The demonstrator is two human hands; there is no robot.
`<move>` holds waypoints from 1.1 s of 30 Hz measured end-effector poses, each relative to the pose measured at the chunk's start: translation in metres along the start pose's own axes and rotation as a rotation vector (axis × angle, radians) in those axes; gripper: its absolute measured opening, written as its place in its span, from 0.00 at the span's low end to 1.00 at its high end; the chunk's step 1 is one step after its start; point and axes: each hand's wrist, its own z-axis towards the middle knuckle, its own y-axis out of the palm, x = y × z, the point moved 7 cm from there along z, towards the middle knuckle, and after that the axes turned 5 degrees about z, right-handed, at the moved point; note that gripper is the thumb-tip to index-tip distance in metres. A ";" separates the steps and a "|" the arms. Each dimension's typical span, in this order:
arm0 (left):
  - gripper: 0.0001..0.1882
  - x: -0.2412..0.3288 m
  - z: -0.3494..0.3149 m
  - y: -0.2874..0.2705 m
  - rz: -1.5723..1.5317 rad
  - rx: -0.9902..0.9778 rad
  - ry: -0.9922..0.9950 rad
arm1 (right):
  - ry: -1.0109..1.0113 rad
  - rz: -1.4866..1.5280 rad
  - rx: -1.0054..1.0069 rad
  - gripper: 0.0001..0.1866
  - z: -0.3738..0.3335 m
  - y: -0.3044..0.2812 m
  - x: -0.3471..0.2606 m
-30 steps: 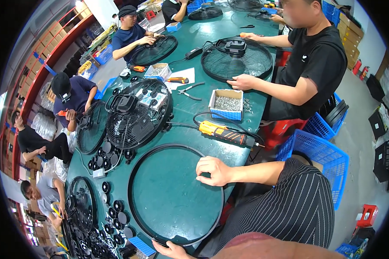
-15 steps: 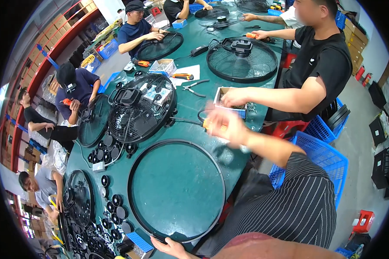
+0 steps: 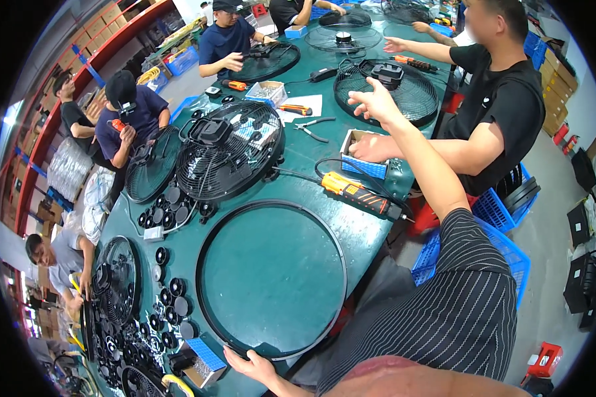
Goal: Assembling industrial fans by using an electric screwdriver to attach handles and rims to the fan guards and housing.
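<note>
My left hand lies at the near edge of a large black ring, its fingers extended and touching or nearly touching the rim. The ring rests flat on the green table. My right hand is raised and stretched forward, fingers apart and holding nothing. Beyond it, on the table, is a round black fan with a wire grille. Nearer to me an orange and black power screwdriver lies on the tabletop, with a cord attached.
A larger fan stands left of centre. Pliers and a parts box lie farther off; a co-worker's hand is at that box. Black round parts cover the left side. Blue crates stand to the right.
My right hand has let go of the orange screwdriver and moved up and forward. The screwdriver now lies on the table. My left hand stays by the ring.
</note>
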 end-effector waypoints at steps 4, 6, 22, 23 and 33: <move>0.34 -0.004 0.000 0.000 0.005 0.006 0.021 | 0.006 -0.023 -0.052 0.50 0.007 -0.004 0.003; 0.34 -0.004 -0.001 -0.003 -0.007 0.045 0.031 | 0.006 -0.009 -0.067 0.50 0.016 -0.005 -0.002; 0.29 0.024 0.005 -0.033 -0.267 0.150 -0.045 | -0.910 -1.477 0.176 0.54 0.120 0.007 -0.065; 0.29 0.033 0.011 -0.037 -0.222 0.139 -0.035 | -0.993 -1.345 0.088 0.59 0.117 0.016 -0.068; 0.26 0.165 0.082 -0.050 -0.153 0.073 0.471 | -1.290 -1.146 0.399 0.22 0.083 0.031 -0.133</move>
